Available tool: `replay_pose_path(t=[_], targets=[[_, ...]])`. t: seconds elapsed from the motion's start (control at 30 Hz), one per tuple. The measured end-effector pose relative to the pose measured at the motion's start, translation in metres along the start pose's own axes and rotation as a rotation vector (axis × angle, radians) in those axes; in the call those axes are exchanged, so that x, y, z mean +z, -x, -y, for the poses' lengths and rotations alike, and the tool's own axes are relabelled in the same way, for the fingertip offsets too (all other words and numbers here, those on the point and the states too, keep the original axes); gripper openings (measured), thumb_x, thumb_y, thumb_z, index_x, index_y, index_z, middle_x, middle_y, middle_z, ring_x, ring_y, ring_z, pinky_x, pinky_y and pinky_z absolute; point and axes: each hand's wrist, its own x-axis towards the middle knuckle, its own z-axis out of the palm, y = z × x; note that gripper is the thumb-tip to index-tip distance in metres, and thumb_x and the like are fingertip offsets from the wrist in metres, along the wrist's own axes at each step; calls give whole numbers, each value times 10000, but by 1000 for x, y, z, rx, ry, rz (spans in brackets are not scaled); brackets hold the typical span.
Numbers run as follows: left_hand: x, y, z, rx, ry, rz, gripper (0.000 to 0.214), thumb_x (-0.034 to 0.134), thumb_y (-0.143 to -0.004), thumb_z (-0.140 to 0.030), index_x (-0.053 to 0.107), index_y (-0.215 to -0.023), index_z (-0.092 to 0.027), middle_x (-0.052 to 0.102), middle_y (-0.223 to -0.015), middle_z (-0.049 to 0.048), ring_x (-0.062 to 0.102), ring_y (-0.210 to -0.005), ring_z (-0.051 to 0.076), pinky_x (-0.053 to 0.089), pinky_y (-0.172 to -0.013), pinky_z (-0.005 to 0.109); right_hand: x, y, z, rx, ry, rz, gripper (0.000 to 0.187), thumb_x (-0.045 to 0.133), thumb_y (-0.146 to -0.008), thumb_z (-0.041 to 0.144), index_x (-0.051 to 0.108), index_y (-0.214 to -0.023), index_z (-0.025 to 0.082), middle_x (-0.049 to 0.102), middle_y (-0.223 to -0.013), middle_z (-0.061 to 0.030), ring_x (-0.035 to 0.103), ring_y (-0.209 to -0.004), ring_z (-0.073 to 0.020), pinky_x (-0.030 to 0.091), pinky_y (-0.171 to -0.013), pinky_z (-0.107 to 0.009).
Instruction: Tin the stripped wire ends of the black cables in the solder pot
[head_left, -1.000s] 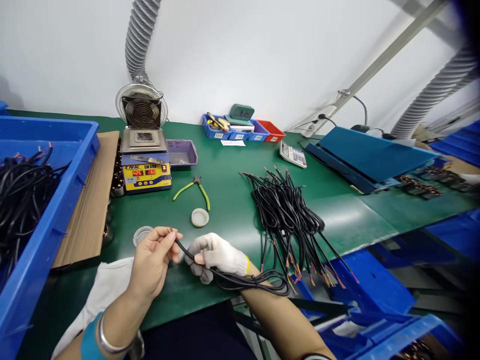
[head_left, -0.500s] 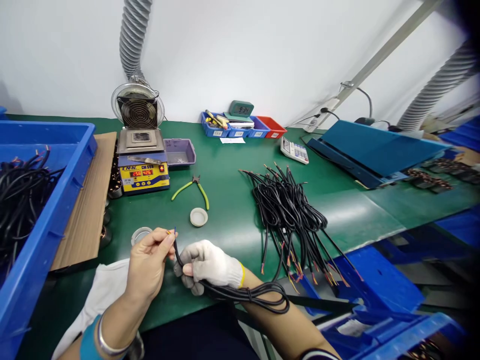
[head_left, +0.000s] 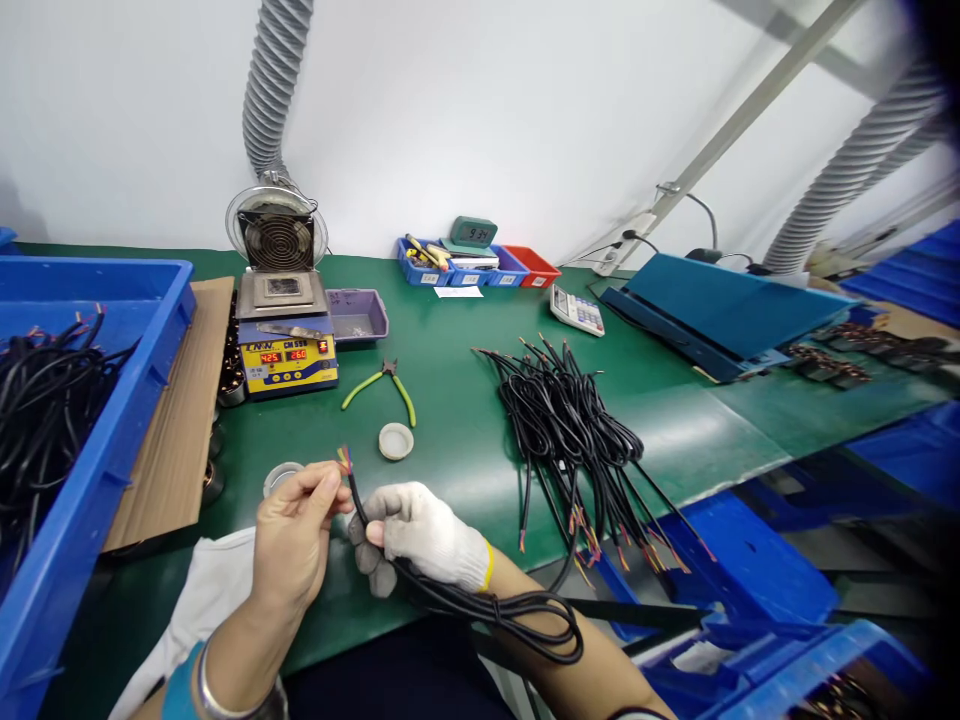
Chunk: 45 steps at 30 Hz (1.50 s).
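My right hand (head_left: 420, 535), in a white glove with grey coated fingers, is closed around a coiled black cable (head_left: 529, 612). The cable's coil hangs across my right forearm, and one end points up between my hands. Short coloured wires (head_left: 345, 458), yellow, red and purple among them, fan out from that end. My bare left hand (head_left: 294, 530) has thumb and forefinger pinched together at these wires; their exact contact is partly hidden by the fingers. Behind my left hand lies a small round tin (head_left: 282, 478), partly covered. A white lid-like dish (head_left: 395, 441) sits just beyond.
Green-handled cutters (head_left: 388, 385) lie on the green table. A yellow-and-blue solder pot (head_left: 289, 345) stands behind, left. Black cable bundles (head_left: 570, 410) lie to the right. A blue bin (head_left: 161, 350) of cables and cardboard (head_left: 172, 430) are at left; a calculator (head_left: 576, 311) lies farther back.
The coloured wires now stand spread above my left fingertips, where before mostly a blue one showed. Both hands keep nearly the same place, and the view has shifted slightly.
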Motion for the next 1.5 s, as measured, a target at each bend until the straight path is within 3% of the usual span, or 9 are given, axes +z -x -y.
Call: replay_pose_path(t=[0.13, 0.23, 0.37, 0.5, 0.7, 0.9, 1.23, 1.37, 1.5], targets=[[-1, 6, -1, -26, -157, 214, 209, 731, -705, -304, 623, -635, -139, 571, -672, 10, 519, -537, 97, 440, -460, 197, -15, 3, 21, -7, 133, -123, 386, 759, -620, 406, 577, -786, 109, 637, -599, -11, 555, -400, -86, 428, -384, -171], [0, 15, 1, -166, -391, 537, 233, 656, -746, -304, 546, -614, -148, 562, -658, 15, 518, -543, 108, 409, -468, 211, -24, 0, 41, -63, 266, -215, 328, 741, -625, 375, 570, -732, 117, 581, -562, 18, 507, -400, -59, 385, -371, -157], [-2, 27, 4, -365, -718, 942, 205, 697, -662, -309, 600, -726, -141, 592, -640, 8, 508, -540, 109, 375, -485, 208, -25, -19, 59, -59, 512, -279, 260, 706, -623, 336, 578, -696, 121, 528, -550, 33, 444, -419, -40, 341, -373, -155], [-8, 29, 6, -412, -830, 1122, 296, 735, -614, -367, 644, -795, -151, 616, -636, 5, 550, -540, 131, 397, -484, 213, -15, -48, 61, 24, 750, -310, 211, 669, -633, 309, 597, -717, 129, 496, -515, 51, 415, -420, -41, 319, -381, -161], [-15, 25, 12, -263, -795, 1229, 262, 752, -626, -369, 615, -698, -158, 603, -621, 4, 574, -548, 142, 418, -500, 219, 2, -80, 58, 110, 1063, -279, 181, 637, -658, 316, 643, -742, 155, 544, -547, 42, 435, -472, -52, 315, -427, -175], [-17, 26, 14, -208, -798, 1199, 262, 752, -628, -375, 648, -748, -167, 610, -601, 7, 589, -564, 167, 423, -510, 238, 14, -89, 66, 154, 1370, -239, 164, 615, -664, 299, 682, -759, 184, 632, -663, 31, 512, -589, -70, 335, -506, -178], [-16, 27, 9, -246, -806, 1189, 276, 744, -629, -371, 677, -797, -163, 620, -588, 12, 577, -549, 166, 419, -512, 238, 24, -90, 73, 143, 1534, -190, 155, 599, -668, 309, 681, -745, 202, 639, -685, 28, 537, -599, -83, 359, -511, -181], [-16, 28, 3, -242, -813, 1166, 294, 725, -628, -391, 682, -810, -165, 619, -609, 17, 562, -537, 159, 400, -479, 227, 18, -91, 107, 56, 1434, -325, 218, 621, -678, 348, 694, -810, 192, 637, -667, 16, 524, -547, -71, 363, -487, -172], [-17, 29, 6, -307, -839, 1134, 358, 719, -595, -439, 682, -837, -178, 621, -625, 17, 568, -559, 162, 384, -464, 217, 9, -112, 174, -153, 1436, -459, 294, 603, -705, 377, 676, -853, 134, 595, -644, -4, 477, -491, -63, 358, -451, -179]])
